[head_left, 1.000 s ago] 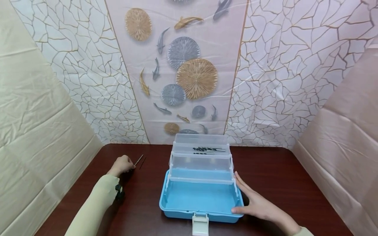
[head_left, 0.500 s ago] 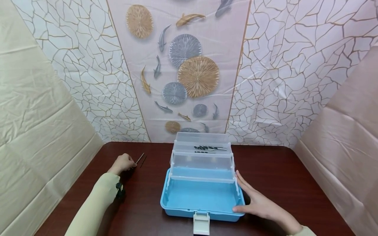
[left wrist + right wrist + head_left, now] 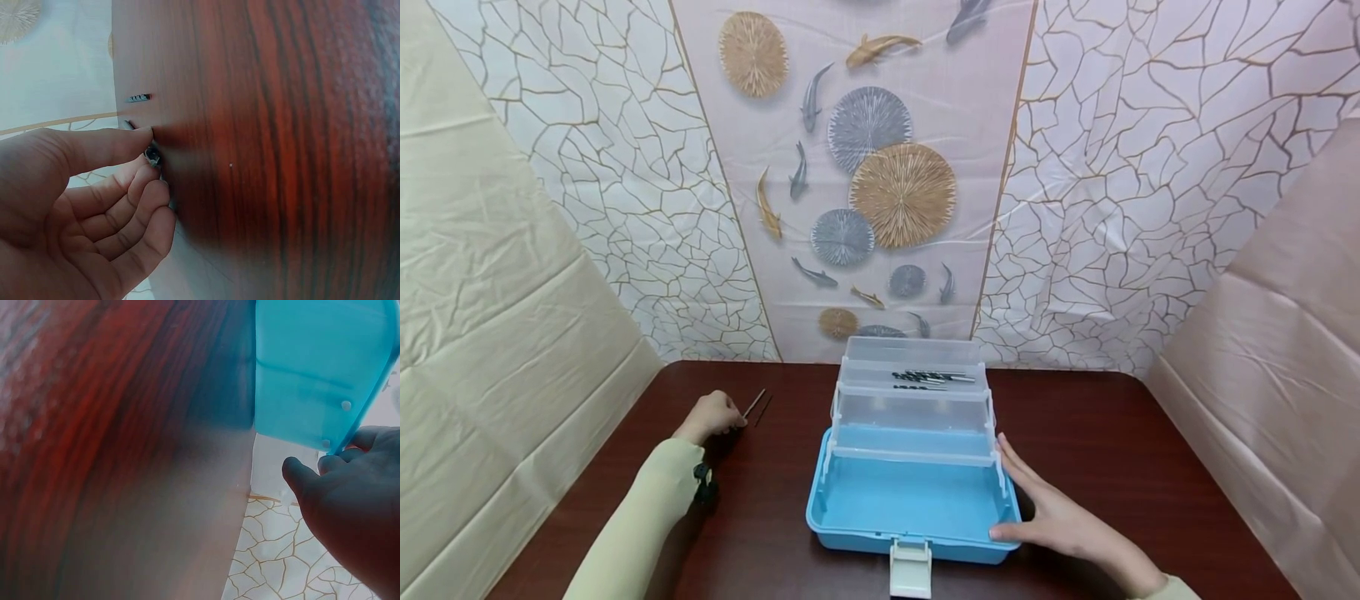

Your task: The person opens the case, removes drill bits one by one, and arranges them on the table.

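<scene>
While the person's left grip (image 3: 711, 415) is pinching one drill bit (image 3: 754, 404) near its end, nearly closed with thumb and fingertips meeting around it, the bit's long axis is running away from that grip, forward and slanting right. That slant is differing from the bits in the box (image 3: 850, 542), which are lying crosswise, well to the right of the left grip in the upper tray (image 3: 917, 394). The left grip is being the nearer one to the held bit; the right grip (image 3: 1060, 523) is sitting well apart from it. With fingers stretched out and thumb spread wide, the right grip is touching the box at its right side, thumb on the front corner, and is curling around nothing.

Counting up, one box is standing between the two grips, with one white latch (image 3: 911, 571) hanging in front, left of the right grip. One bit is resting in the left grip, and one loose bit (image 3: 139, 97) is apparently lying on the counter (image 3: 1075, 408) just right of it, though the view is small and blurry. Several tray bits (image 3: 925, 379) are overlapping too closely for counting.
</scene>
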Demonstrator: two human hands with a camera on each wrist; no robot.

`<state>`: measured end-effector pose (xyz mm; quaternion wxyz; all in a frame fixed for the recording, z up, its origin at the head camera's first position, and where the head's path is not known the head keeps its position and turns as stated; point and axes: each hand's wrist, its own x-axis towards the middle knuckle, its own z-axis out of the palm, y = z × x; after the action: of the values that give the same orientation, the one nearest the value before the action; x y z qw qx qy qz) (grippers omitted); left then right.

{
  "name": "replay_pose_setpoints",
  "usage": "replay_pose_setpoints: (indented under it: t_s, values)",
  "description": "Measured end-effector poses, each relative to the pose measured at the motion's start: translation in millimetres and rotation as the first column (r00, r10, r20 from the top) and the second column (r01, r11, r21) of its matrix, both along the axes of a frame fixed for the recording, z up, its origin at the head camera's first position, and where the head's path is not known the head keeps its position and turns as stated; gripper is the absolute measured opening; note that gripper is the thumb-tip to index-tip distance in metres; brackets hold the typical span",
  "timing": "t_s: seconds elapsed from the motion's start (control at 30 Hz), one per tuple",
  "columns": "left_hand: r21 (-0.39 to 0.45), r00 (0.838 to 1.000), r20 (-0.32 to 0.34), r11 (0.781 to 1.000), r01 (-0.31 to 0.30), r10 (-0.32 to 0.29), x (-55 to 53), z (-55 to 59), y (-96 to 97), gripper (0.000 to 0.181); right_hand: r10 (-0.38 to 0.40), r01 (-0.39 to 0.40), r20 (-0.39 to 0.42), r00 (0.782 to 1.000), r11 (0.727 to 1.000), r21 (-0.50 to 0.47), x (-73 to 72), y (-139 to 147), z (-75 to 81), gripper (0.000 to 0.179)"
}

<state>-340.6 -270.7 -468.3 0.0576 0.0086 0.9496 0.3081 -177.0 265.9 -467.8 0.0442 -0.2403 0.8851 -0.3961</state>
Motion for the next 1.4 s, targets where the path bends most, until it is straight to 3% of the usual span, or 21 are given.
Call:
replay_pose_setpoints:
  t_s: [0.27,0.63,1.07,1.23,1.4]
  values:
    - [0.012,1.0,0.021,1.0,-0.005,0.005,-1.0,-0.6,-1.2,0.037,0.001,-0.001,-0.006,1.0,1.0,-0.018,0.1,0,-3.2,0.101]
    - [0.0,1.0,0.019,1.0,-0.013,0.013,2.0,3.0,1.3,0.036,-0.007,0.007,-0.004,1.0,1.0,-0.018,0.2,-1,-2.8,0.101]
    - [-0.024,0.999,0.023,0.999,0.026,-0.025,-0.9,5.0,0.6,0.032,-0.015,0.015,-0.015,1.0,1.0,0.004,-0.6,0,-3.9,0.101]
    - [-0.013,0.999,0.031,0.999,0.039,-0.039,-1.1,15.6,-5.0,0.023,-0.004,0.004,0.0,1.0,1.0,-0.005,-0.7,0,-4.0,0.1]
    - [-0.049,0.999,-0.015,0.998,0.031,-0.031,-7.9,39.8,-8.7,0.016,-0.013,0.013,0.007,1.0,1.0,0.002,-0.7,0,-3.4,0.101]
